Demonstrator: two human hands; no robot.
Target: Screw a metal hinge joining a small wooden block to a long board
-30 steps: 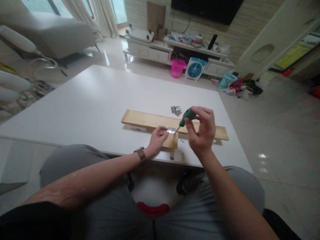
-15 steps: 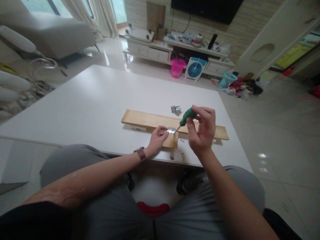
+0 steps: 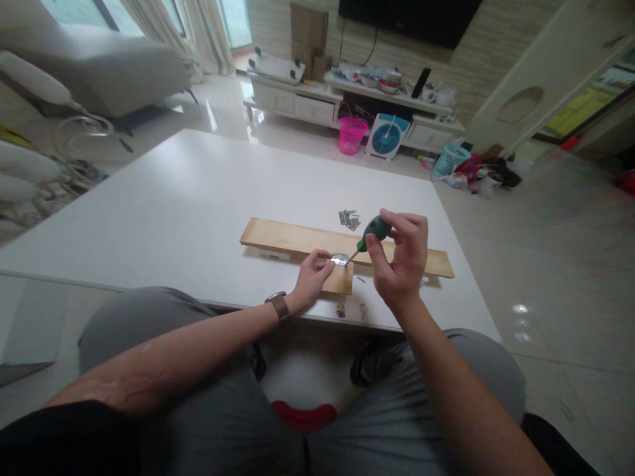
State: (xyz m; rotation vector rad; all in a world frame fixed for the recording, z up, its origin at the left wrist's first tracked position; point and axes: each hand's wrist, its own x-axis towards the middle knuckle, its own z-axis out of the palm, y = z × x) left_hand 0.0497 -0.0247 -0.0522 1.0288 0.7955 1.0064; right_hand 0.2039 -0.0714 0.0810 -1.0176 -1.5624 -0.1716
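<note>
My right hand (image 3: 404, 258) grips the green handle of a screwdriver (image 3: 376, 231) between thumb and fingers. The screwdriver slants down to the left, its tip at the right end of a silver hinge (image 3: 340, 259). The hinge bridges a small wooden board (image 3: 338, 283) and a long wooden plank (image 3: 292, 236). My left hand (image 3: 313, 276) is closed at the left edge of the hinge, its thumb also over the small board. What its other fingers touch underneath is hidden. A loose screw (image 3: 360, 279) lies right of the small board.
More hinges and screws (image 3: 350, 219) lie behind the plank on the white table (image 3: 198, 198). A small cartoon figure (image 3: 340, 310) and a small metal piece (image 3: 362, 310) lie near the front edge. Beyond stand a pink basket (image 3: 352, 137) and a blue fan (image 3: 386, 137).
The screwdriver's handle has turned slightly in my right hand, and the thumb has shifted a little left. My left hand, the hinge and the boards stay in place.
</note>
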